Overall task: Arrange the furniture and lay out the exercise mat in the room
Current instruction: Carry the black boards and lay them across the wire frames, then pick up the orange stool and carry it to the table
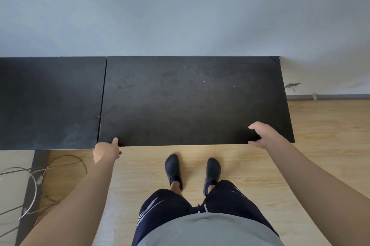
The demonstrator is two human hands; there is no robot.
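A black table (190,101) stands against the pale wall, directly in front of me. My left hand (107,150) grips its near edge at the left corner, thumb on top and fingers underneath. My right hand (260,135) holds the near edge close to the right corner, thumb on top and fingers curled under the edge. A second black table (50,103) stands flush to its left, with a thin gap between the two tops. No exercise mat is in view.
A chair with thin metal hoops (40,183) stands at the lower left, under the left table's near edge. My feet in black shoes (192,171) stand on the wooden floor (320,145) just below the table's near edge. Floor continues to the right of the table.
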